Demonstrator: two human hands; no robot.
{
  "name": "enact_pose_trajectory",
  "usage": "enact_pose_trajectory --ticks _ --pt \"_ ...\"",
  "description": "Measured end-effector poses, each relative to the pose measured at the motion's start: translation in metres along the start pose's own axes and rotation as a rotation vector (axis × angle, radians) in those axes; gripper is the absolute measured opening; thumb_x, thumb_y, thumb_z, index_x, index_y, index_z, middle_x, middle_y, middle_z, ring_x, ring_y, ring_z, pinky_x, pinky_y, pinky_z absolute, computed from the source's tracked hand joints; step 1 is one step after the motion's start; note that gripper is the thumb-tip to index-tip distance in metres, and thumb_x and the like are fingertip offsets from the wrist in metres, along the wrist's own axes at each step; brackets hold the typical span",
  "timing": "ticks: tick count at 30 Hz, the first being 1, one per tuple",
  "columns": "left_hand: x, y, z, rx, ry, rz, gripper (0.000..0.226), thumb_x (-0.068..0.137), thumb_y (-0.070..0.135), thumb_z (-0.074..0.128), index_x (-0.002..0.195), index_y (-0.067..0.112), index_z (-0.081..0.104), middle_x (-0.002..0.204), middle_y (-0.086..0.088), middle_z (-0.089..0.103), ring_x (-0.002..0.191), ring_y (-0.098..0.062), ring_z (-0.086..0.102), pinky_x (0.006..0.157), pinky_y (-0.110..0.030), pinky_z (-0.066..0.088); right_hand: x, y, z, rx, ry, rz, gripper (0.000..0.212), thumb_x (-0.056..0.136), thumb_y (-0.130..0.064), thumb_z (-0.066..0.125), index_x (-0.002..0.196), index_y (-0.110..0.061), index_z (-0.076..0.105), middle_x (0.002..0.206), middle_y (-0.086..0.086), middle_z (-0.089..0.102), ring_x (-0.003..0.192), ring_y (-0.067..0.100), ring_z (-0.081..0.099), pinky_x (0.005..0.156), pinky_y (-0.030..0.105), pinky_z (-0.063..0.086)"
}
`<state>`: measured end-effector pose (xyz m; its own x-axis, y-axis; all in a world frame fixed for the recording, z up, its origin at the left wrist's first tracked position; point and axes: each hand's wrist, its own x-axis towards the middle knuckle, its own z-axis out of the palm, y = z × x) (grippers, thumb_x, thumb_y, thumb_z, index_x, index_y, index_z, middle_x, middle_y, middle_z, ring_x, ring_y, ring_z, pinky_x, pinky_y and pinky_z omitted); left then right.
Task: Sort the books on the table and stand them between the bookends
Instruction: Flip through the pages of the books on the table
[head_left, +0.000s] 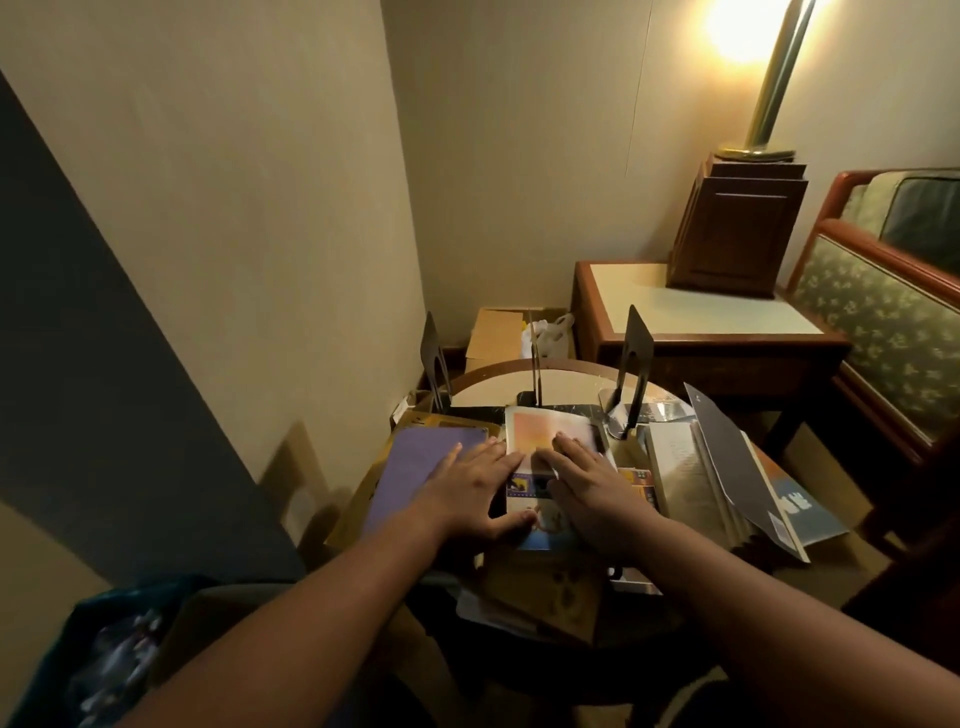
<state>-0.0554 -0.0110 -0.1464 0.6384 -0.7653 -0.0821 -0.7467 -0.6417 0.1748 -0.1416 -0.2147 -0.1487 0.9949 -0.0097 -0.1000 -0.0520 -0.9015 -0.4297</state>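
Observation:
A small round table (519, 375) is covered with books lying flat. My left hand (470, 486) rests flat, fingers spread, across a purple book (415, 467) and the edge of a picture-cover book (540, 519). My right hand (592, 486) lies flat on that picture-cover book and on a pale orange-and-white book (540, 428) behind it. Neither hand grips anything. Three black metal bookends stand at the table's far side: one on the left (434, 358), a thin one in the middle (536, 364) and one on the right (631, 358). A fanned pile of books (727, 467) lies at the right.
A wooden side table (701, 312) with a dark wooden box (737, 228) and a lit brass lamp (774, 78) stands behind. A cardboard box (498, 332) holding a plastic bag sits on the floor in the corner. An upholstered chair (883, 322) is at the right, a dark bag (104, 660) at the lower left.

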Motion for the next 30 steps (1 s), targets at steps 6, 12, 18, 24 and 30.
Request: enact_pose_trajectory --ticks 6,12,18,24,30 --pt "-0.004 -0.003 0.0 -0.185 0.144 0.007 0.081 0.088 0.068 0.03 0.156 0.029 0.009 0.164 0.001 0.017 0.151 -0.018 0.01 0.122 -0.047 0.008 0.004 -0.019 -0.023 0.041 0.049 -0.002 0.051 0.103 -0.039 0.043 0.152 -0.029 0.031 0.163 0.002 0.02 0.147 0.027 0.023 0.112 0.041 0.034" --pt "-0.008 -0.005 -0.002 -0.175 0.301 -0.122 0.067 0.094 0.048 0.033 0.156 0.026 0.018 0.163 0.002 0.017 0.151 -0.019 0.012 0.121 -0.052 0.012 0.002 -0.053 -0.035 0.081 0.085 -0.011 0.074 0.09 -0.06 0.057 0.151 -0.026 0.031 0.158 0.0 0.03 0.139 0.025 0.036 0.107 0.043 0.041" --pt "-0.002 0.0 -0.007 -0.028 0.079 -0.247 0.056 0.097 0.049 0.047 0.147 0.026 0.038 0.164 -0.003 0.012 0.151 -0.028 0.007 0.118 -0.058 0.006 -0.001 -0.064 -0.046 0.031 0.095 -0.007 0.061 0.089 -0.048 0.065 0.141 -0.023 0.046 0.137 0.004 0.053 0.116 0.02 0.055 0.091 0.032 0.053" --pt "-0.004 -0.001 -0.008 -0.023 0.053 -0.251 0.06 0.095 0.055 0.047 0.146 0.025 0.039 0.165 -0.001 0.008 0.151 -0.027 0.004 0.119 -0.057 0.004 -0.009 -0.056 -0.077 0.144 0.152 0.017 0.053 0.091 -0.022 0.066 0.14 -0.022 0.048 0.132 0.007 0.062 0.113 0.024 0.064 0.079 0.029 0.06" --pt "-0.002 -0.001 -0.011 -0.031 0.007 -0.257 0.07 0.091 0.063 0.045 0.152 0.033 0.027 0.165 -0.002 0.004 0.151 -0.028 0.002 0.117 -0.058 0.002 -0.027 -0.028 -0.121 0.129 0.239 0.041 0.052 0.087 -0.01 0.071 0.135 -0.018 0.055 0.116 0.006 0.068 0.102 0.022 0.069 0.06 0.018 0.056"
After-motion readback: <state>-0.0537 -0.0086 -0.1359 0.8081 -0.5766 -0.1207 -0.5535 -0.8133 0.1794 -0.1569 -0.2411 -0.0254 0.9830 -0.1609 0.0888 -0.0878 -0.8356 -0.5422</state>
